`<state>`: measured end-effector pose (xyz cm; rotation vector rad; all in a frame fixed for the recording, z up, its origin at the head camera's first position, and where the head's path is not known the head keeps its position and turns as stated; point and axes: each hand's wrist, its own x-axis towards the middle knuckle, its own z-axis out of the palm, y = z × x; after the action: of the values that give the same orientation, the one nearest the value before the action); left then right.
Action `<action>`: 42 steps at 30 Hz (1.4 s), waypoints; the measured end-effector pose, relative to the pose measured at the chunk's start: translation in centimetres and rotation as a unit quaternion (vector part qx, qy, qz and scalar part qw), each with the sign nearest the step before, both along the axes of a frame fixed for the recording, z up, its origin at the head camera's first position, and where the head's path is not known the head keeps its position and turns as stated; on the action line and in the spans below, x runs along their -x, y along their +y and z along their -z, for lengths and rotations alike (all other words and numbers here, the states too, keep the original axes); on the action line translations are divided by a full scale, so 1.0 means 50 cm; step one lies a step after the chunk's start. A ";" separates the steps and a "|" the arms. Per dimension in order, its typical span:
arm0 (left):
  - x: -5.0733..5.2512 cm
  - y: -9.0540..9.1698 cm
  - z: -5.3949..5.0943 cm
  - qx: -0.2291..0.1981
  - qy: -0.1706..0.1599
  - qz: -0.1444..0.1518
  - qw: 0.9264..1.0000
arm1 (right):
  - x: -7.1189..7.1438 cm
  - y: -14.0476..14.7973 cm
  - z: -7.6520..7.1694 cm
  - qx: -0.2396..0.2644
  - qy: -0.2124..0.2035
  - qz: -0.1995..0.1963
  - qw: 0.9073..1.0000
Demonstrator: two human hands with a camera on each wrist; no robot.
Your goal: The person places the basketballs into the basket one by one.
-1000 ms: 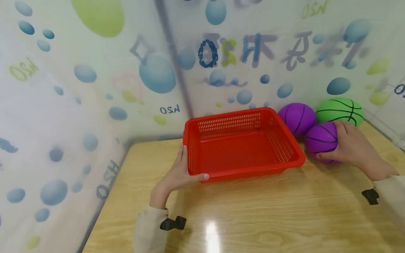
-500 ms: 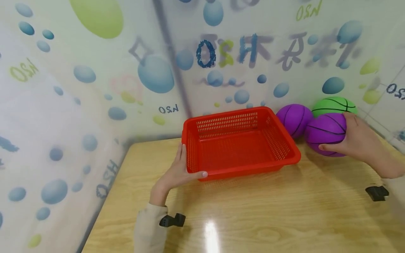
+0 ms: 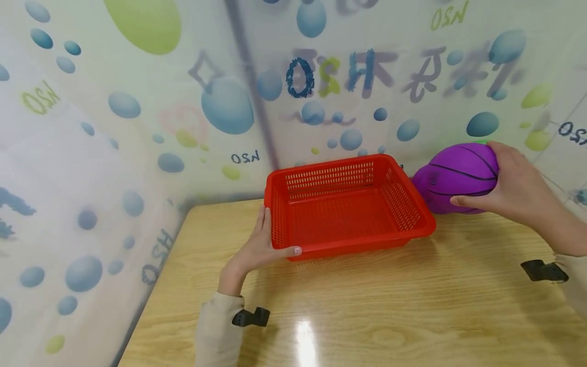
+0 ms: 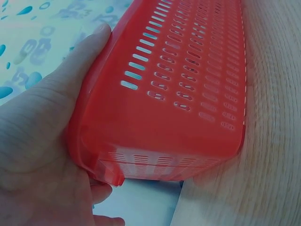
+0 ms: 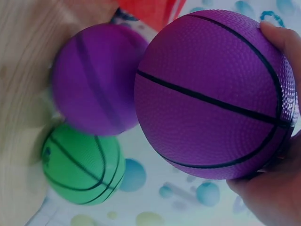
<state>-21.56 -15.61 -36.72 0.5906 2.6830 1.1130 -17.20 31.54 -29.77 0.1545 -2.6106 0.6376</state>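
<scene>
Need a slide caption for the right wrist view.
Right grip holds a purple ball; second purple ball, green ball and part of a red basket behind.

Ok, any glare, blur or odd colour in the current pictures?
Head view: a bright glare streak near the bottom of the wooden table; left wrist view: a cool, bluish cast, though the red basket's larger slots stay distinct; right wrist view: darker, crisp texture on the nearer purple ball, the other purple ball softer.
</scene>
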 end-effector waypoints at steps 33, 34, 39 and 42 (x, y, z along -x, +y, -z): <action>-0.001 0.001 0.002 -0.009 0.001 0.000 1.000 | 0.081 -0.211 0.056 0.065 -0.067 -0.128 0.987; 0.000 0.001 0.002 -0.010 0.002 0.000 1.000 | 0.084 -0.214 0.062 0.067 -0.070 -0.131 0.987; 0.001 0.002 0.004 -0.011 0.004 -0.003 1.000 | 0.095 -0.222 0.094 0.061 -0.091 -0.133 0.985; 0.001 0.002 0.004 -0.012 0.001 -0.004 1.000 | 0.099 -0.222 0.113 0.050 -0.105 -0.137 0.984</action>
<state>-21.60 -15.51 -36.92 0.5860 2.6794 1.1498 -22.13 20.43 -35.42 0.4433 -2.7764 0.9227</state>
